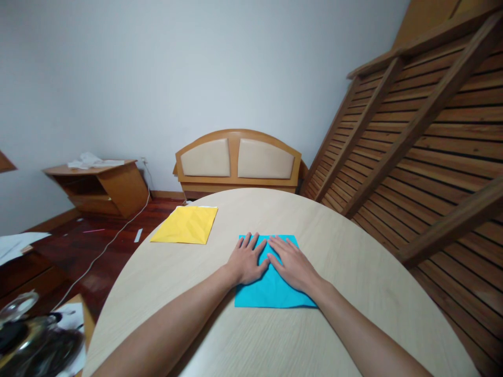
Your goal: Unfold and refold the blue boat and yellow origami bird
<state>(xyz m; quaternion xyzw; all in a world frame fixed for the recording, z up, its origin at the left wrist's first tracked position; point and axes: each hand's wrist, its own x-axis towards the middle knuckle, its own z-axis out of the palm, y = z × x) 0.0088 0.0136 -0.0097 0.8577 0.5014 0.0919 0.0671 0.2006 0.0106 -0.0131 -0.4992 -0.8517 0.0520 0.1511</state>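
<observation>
Blue sheet (275, 296): mid-tabletop (365, 262), well in from the far curved edge. Your left hand (247, 263), fingers spread, and right hand (293, 264), fingers closer together, lie on it. Apparent step: smoothing; next move calls for even pressure.

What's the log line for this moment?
left hand: palm down on blue paper | right hand: palm down, same paper | yellow paper: on table

Your L hand (244, 263) & R hand (294, 265) hide pt of the blue sheet (273, 295). Btm edge cuts your forearms (168, 324) & table (353, 277); R edge cuts the slats (430, 195). Dark stuff (51, 343) btm L is blurred, can't ID.
</observation>
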